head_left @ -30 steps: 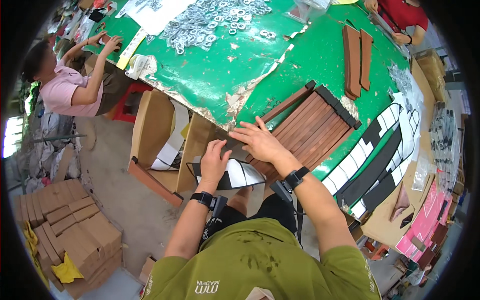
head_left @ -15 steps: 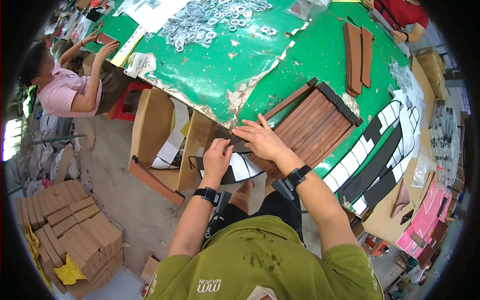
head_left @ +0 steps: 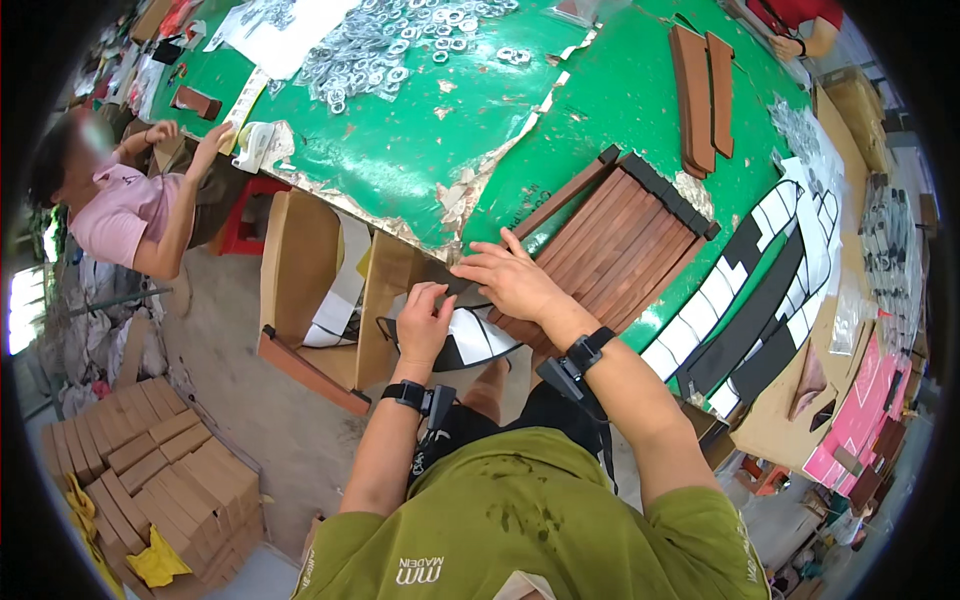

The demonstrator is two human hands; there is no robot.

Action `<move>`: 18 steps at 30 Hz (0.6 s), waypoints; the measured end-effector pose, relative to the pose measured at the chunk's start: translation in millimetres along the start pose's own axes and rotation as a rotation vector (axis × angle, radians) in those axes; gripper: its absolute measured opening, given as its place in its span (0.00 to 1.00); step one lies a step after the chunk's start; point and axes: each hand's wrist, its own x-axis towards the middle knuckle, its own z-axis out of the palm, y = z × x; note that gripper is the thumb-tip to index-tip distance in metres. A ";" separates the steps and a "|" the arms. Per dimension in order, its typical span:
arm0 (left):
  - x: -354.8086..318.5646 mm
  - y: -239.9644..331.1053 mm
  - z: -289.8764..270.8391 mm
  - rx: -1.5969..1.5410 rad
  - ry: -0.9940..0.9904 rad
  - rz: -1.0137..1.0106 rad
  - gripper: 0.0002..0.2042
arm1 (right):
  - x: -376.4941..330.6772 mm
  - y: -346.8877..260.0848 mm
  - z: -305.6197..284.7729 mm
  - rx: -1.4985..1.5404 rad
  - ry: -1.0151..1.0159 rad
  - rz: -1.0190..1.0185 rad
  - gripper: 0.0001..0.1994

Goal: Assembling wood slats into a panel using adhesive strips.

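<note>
My left hand (head_left: 424, 325) is at the table's near corner, its fingers curled and pinched together; whatever they hold is hidden. Close by, my right hand (head_left: 512, 283) reaches over the edge with fingers stretched and thumb apart. A small dark piece (head_left: 462, 290) shows between the hands, too little of it to name. Below them hangs a black-and-white curved strip (head_left: 482, 338), partly behind my left hand. Right of my right hand lies a row of brown strips (head_left: 610, 245) with black ends, and one strip (head_left: 565, 200) sits at an angle beside them.
Metal rings (head_left: 370, 55) are heaped on the green table (head_left: 420, 150). Brown strips (head_left: 690, 100) and black-and-white strips (head_left: 745, 290) lie right. An open carton (head_left: 300, 250) stands left, near stacked cardboard boxes (head_left: 165, 470). A co-worker in pink (head_left: 130, 220) sits left; another person's red sleeve (head_left: 815, 12) shows.
The view has shifted slightly. My hands keep nearly the same pose at the table corner. The co-worker in pink has let go of a brown piece, which now lies on the table.
</note>
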 end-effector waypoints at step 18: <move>88.1 -28.3 -33.8 -0.415 -0.104 -0.347 0.11 | -22.9 16.9 -68.6 0.163 0.444 0.235 0.33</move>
